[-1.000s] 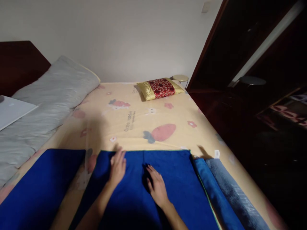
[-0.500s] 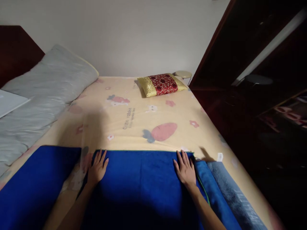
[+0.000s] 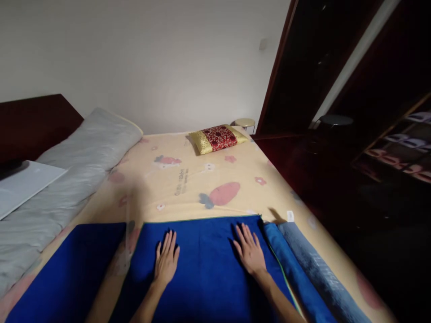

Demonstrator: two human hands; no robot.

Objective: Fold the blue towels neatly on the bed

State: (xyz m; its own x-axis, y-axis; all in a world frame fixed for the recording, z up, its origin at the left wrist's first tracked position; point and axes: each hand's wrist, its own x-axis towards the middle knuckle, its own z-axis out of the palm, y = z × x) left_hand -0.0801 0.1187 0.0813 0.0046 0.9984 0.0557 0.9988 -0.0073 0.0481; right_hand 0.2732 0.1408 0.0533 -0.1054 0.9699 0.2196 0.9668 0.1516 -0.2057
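Observation:
A deep blue towel (image 3: 205, 251) lies spread flat on the bed in front of me. My left hand (image 3: 166, 262) rests palm down on its left half, fingers stretched out and slightly apart. On the towel's right part my right hand (image 3: 249, 251) lies flat too, fingers extended toward the far edge. Neither hand holds anything. A second blue towel (image 3: 70, 269) lies flat to the left, apart from the first. Right of my right hand lie a folded blue towel (image 3: 289, 278) and a grey-blue one (image 3: 319, 273).
The bed has a cream sheet with a strawberry print (image 3: 202, 179). A grey quilt (image 3: 67, 175) runs along the left, with a white flat object (image 3: 23, 184) on it. A red and gold pillow (image 3: 218, 138) sits at the far end. Dark wooden furniture (image 3: 353, 134) stands right.
Both hands have moved inward from the towel's outer corners and slightly back toward me, staying flat on it. The camera has tilted up, showing more wall.

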